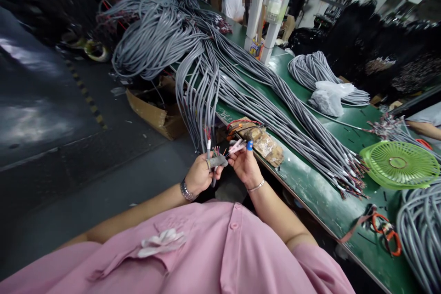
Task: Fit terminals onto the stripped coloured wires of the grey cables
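My left hand (200, 175) is closed around a grey cable (208, 154), near its end. Thin coloured wires (216, 150) fan out there, just above a grey cover on my thumb. Close by on the right, my right hand (245, 167) has its fingertips drawn together at the wire ends, seemingly pinching a thin dark wire. A blue wrap (250, 145) covers one of its digits, and something pale pink and white (237, 147) shows at its fingers. More grey cables (198, 96) hang over the table edge just beyond my hands.
Long bundles of grey cable (275, 96) lie along the green table (344, 220). A brown taped lump (270, 147) sits at its near edge. To the right are a green fan (398, 163) and orange-handled scissors (387, 234). A cardboard box (151, 112) stands below; other people work beyond.
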